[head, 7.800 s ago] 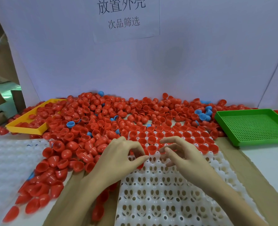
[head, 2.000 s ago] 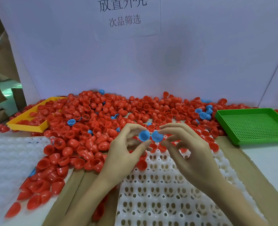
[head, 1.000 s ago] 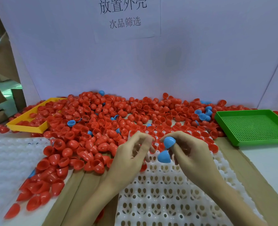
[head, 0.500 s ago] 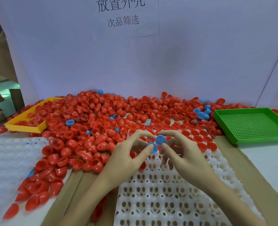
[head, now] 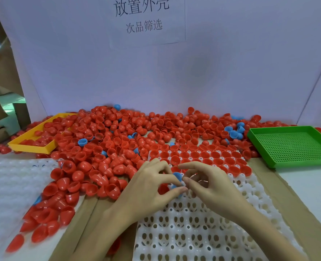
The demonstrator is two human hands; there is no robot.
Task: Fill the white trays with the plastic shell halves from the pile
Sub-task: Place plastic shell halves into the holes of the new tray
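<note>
A person's two hands meet over the far part of a white tray [head: 203, 232] of round pockets on a table; the left hand [head: 148, 187] curls thumb and forefinger around a small blue shell half [head: 177, 175]; the right hand [head: 210, 183] has its fingers bent close beside it, and whether it also grips a shell cannot be told. The tray's far rows hold red shell halves [head: 212, 161]; nearer pockets are bare. Behind and to the left spreads the pile [head: 118, 140] of red shells with a few blue. These cups look light, thin, stiff and smooth, so likely slippery; pinching the rim between thumb and fingertip seems best, then seating the dome in a pocket. A green tray [head: 291, 162] sits right; a yellow tray [head: 31, 147] left.
</note>
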